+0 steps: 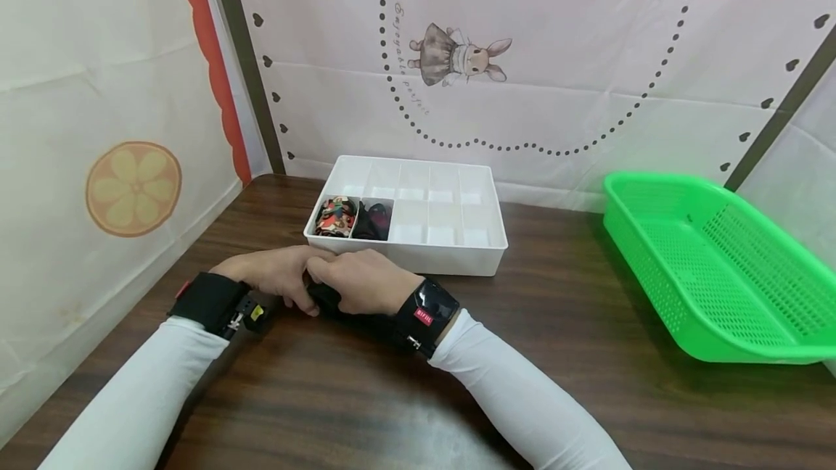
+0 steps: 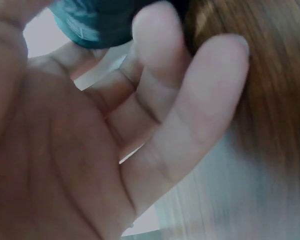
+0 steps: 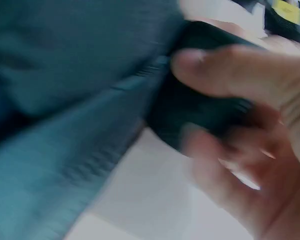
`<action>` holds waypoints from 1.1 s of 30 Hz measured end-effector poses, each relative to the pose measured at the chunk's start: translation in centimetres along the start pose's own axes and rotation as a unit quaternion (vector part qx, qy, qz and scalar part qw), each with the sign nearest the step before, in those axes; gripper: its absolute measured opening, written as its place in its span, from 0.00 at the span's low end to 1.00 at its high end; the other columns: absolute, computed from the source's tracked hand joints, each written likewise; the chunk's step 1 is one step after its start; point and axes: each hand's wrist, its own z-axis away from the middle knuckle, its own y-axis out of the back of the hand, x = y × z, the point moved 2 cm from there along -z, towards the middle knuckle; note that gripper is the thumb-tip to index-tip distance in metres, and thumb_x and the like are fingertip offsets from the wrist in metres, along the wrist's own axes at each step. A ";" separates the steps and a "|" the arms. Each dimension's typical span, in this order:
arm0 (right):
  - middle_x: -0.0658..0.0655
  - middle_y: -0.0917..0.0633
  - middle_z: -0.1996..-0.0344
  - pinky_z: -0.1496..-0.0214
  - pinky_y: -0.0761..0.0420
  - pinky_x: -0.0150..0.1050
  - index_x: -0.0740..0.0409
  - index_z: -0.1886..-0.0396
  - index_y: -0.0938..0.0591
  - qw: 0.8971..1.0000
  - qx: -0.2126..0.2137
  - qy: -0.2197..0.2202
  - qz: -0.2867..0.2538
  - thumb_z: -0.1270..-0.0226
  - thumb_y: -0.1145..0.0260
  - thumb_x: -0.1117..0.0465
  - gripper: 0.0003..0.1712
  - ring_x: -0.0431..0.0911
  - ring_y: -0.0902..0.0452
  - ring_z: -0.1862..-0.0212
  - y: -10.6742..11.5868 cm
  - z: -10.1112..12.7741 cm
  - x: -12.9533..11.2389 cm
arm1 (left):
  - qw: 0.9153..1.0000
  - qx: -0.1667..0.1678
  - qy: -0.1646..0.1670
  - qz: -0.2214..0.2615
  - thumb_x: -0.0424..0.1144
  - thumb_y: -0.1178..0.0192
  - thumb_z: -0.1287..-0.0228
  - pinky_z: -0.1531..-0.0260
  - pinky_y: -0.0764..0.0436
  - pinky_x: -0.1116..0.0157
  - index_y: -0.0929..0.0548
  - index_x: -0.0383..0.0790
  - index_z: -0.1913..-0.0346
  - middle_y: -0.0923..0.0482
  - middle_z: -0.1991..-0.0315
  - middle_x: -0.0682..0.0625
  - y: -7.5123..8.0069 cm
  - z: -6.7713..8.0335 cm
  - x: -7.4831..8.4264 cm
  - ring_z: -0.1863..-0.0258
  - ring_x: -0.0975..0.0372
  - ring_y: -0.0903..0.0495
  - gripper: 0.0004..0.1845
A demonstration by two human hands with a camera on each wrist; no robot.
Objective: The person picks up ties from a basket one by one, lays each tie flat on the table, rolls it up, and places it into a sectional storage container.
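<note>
Pinching a dark rolled cloth (image 1: pixel 324 297) w/ both hands, I have them pressed together on the wooden table (image 1: pixel 562 325), near me and just in front of the white divided organizer box (image 1: pixel 418 256).

My left hand (image 1: pixel 271 275) sits on the left side of the cloth, knuckles up. The head view shows its fingers bent down over the cloth; the left wrist view shows fingertips (image 2: pixel 160 30) touching a dark teal-black roll (image 2: pixel 97 22) at the top of frame, palm filling most of the pic.

My right hand (image 1: pixel 362 283) lies right beside it, touching the left, fingers curled round the cloth's right end. The right wrist view is blurry, but a thumb and fingers (image 3: pixel 225 67) wrap a black bundle (image 3: pixel 200 115), w/ more dark fabric spreading left.

Both forearms are in white sleeves w/ black wrist straps.

The organizer has two rows of compartments. In the near row, the leftmost slot holds a red patterned roll (image 1: pixel 335 216); the next slot right holds a dark roll (image 1: pixel 374 220).

Far right on the table, well apart from my hands, sits a green mesh basket (image 1: pixel 718 267).
</note>
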 end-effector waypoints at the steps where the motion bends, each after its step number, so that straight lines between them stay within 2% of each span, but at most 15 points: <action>1: 0.48 0.16 0.69 0.63 0.20 0.37 0.51 0.45 0.22 1.000 -0.014 -0.006 -0.014 0.38 0.22 0.64 0.24 0.42 0.19 0.65 0.1 0.1 0.1 | 1.000 0.001 -0.001 -0.005 0.28 0.22 0.43 0.75 0.16 0.61 0.24 0.37 0.34 0.20 0.52 0.45 0.0 0.0 0.0 0.67 0.56 0.18 0.34; 4: 0.47 0.14 0.62 0.59 0.19 0.37 0.47 0.35 0.20 0.999 -0.042 -0.016 -0.027 0.38 0.21 0.64 0.32 0.42 0.20 0.61 0.5 0.3 0.5 | 1.000 0.002 -0.007 -0.027 0.30 0.23 0.44 0.75 0.14 0.59 0.22 0.40 0.34 0.19 0.52 0.45 0.2 -0.1 -0.1 0.67 0.56 0.17 0.34; 7: 0.48 0.12 0.59 0.56 0.18 0.39 0.44 0.32 0.17 0.999 -0.035 -0.006 0.003 0.37 0.22 0.64 0.33 0.42 0.20 0.59 0.5 0.3 0.5 | 0.999 0.002 -0.018 -0.045 0.32 0.22 0.45 0.74 0.14 0.58 0.24 0.42 0.32 0.19 0.51 0.45 0.4 -0.2 -0.1 0.68 0.57 0.16 0.36; 12: 0.48 0.14 0.67 0.62 0.19 0.39 0.46 0.49 0.15 0.998 0.025 0.012 0.052 0.40 0.22 0.64 0.20 0.42 0.20 0.63 0.1 0.1 0.3 | 1.000 0.002 -0.004 -0.007 0.31 0.22 0.44 0.74 0.16 0.61 0.27 0.40 0.29 0.20 0.54 0.44 0.2 -0.2 0.0 0.70 0.56 0.18 0.40; 15: 0.47 0.15 0.67 0.63 0.19 0.40 0.48 0.52 0.18 0.997 0.040 0.021 0.066 0.40 0.21 0.62 0.19 0.41 0.20 0.64 -0.1 0.0 0.2 | 1.000 0.010 0.003 0.009 0.29 0.21 0.45 0.76 0.18 0.63 0.29 0.37 0.28 0.19 0.55 0.45 -0.1 -0.2 0.1 0.71 0.56 0.19 0.41; 18: 0.47 0.14 0.62 0.59 0.18 0.39 0.49 0.47 0.19 0.999 0.018 0.022 0.042 0.39 0.20 0.61 0.22 0.41 0.19 0.61 -0.1 -0.1 0.2 | 1.000 0.014 0.004 0.001 0.28 0.21 0.45 0.76 0.19 0.64 0.27 0.36 0.30 0.19 0.57 0.46 -0.3 -0.2 0.1 0.71 0.57 0.19 0.39; 23: 0.48 0.14 0.56 0.54 0.20 0.36 0.46 0.34 0.19 0.999 -0.042 -0.018 -0.023 0.38 0.20 0.63 0.32 0.40 0.22 0.57 0.6 0.3 0.7 | 1.000 0.017 -0.006 -0.021 0.30 0.21 0.45 0.73 0.14 0.60 0.24 0.39 0.33 0.18 0.54 0.45 0.0 -0.2 -0.2 0.68 0.56 0.16 0.36; 25: 0.48 0.14 0.57 0.55 0.20 0.35 0.45 0.35 0.17 0.998 -0.043 -0.024 -0.026 0.36 0.22 0.65 0.30 0.40 0.23 0.58 0.7 0.5 0.8 | 1.000 0.017 -0.002 -0.020 0.32 0.21 0.45 0.72 0.13 0.58 0.24 0.39 0.33 0.18 0.53 0.45 0.0 -0.3 -0.3 0.67 0.55 0.16 0.36; 27: 0.47 0.14 0.59 0.56 0.20 0.36 0.46 0.39 0.15 0.999 -0.029 -0.020 -0.017 0.36 0.23 0.66 0.26 0.40 0.22 0.58 0.5 0.5 0.9 | 1.000 0.020 0.006 -0.015 0.32 0.21 0.45 0.72 0.14 0.59 0.24 0.39 0.33 0.18 0.55 0.44 -0.1 -0.3 -0.4 0.68 0.55 0.16 0.36; 30: 0.48 0.13 0.63 0.59 0.19 0.38 0.48 0.48 0.15 1.000 0.015 -0.006 0.009 0.37 0.22 0.65 0.19 0.40 0.20 0.61 0.0 0.4 0.9 | 1.000 0.019 0.016 0.005 0.31 0.21 0.44 0.74 0.15 0.61 0.25 0.38 0.33 0.19 0.58 0.44 -0.4 -0.2 -0.3 0.69 0.55 0.17 0.36; 33: 0.49 0.13 0.63 0.59 0.19 0.40 0.51 0.54 0.18 0.998 0.046 0.002 0.038 0.41 0.21 0.64 0.18 0.41 0.18 0.60 -0.3 0.3 0.8 | 1.000 0.014 0.005 0.015 0.29 0.22 0.43 0.75 0.17 0.64 0.24 0.36 0.33 0.19 0.59 0.45 -0.5 0.0 -0.2 0.70 0.55 0.18 0.35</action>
